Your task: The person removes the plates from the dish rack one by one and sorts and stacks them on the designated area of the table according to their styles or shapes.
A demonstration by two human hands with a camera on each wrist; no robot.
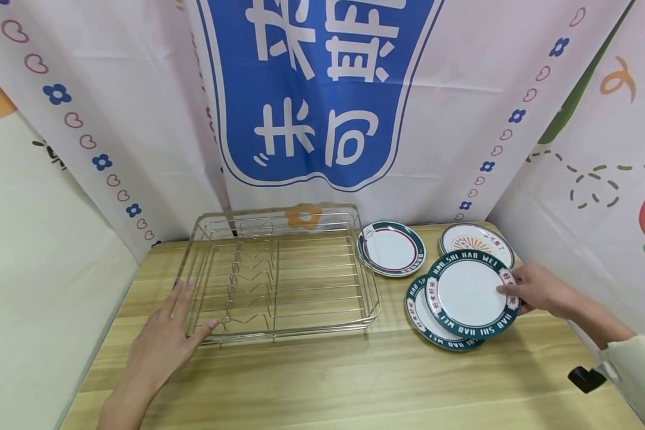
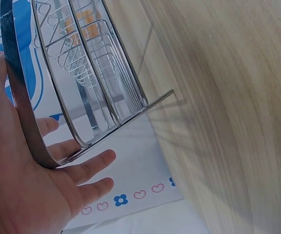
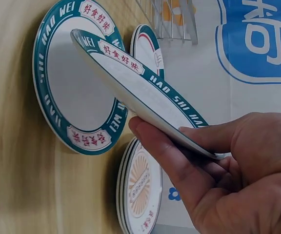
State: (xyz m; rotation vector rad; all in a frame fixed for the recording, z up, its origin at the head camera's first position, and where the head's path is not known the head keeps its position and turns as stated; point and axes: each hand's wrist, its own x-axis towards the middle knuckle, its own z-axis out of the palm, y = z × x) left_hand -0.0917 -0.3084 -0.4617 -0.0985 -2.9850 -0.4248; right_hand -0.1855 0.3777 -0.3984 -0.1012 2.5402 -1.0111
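Note:
My right hand [image 1: 543, 289] pinches a green-rimmed white plate [image 1: 472, 292] at its right edge, thumb on top and fingers beneath. In the right wrist view the held plate [image 3: 145, 90] is tilted, raised over a matching plate [image 3: 77, 83] on the table. My left hand [image 1: 163, 340] lies against the front left corner of a wire dish rack [image 1: 322, 328]. Its fingers are spread and fairly straight, the rack's metal rim [image 2: 26, 112] crossing the palm between thumb and fingers in the left wrist view.
Right of the rack lies another green-rimmed plate [image 1: 392, 248] with a red inner ring. A stack of plates with an orange sunburst [image 1: 475, 236] stands at the back right. Printed cloth [image 1: 435, 149] hangs behind the wooden table [image 1: 328, 388].

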